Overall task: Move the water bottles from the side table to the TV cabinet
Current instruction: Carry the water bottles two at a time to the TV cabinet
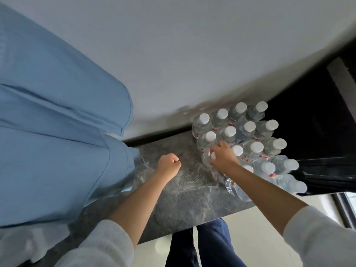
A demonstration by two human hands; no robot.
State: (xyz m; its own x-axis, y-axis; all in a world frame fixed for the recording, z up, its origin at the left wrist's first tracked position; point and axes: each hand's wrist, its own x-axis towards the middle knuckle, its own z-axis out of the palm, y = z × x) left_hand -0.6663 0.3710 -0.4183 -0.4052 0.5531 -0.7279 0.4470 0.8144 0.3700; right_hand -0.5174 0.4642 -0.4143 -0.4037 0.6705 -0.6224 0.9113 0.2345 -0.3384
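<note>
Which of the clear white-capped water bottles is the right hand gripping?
The clear plastic water bottle at the cluster's near-left edge, on the grey marble top. The right hand covers its white cap; the other bottles' caps show untouched.

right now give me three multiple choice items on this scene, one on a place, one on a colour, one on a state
1. Where does the cluster of water bottles stand?
A. on the floor
B. on the dark marbled top, next to the white wall
C. on the blue curtain

2. What colour are the bottle caps?
A. white
B. red
C. blue

3. What are the hands doing?
A. both grip bottles
B. the right hand grips a bottle, the left hand is curled and holds nothing
C. both lie flat

Key: 1 B, the bottles sit upright on the marbled surface by the wall. 2 A, every cap in view is white. 3 B, only the right hand's fingers close round a bottle's top.
</note>
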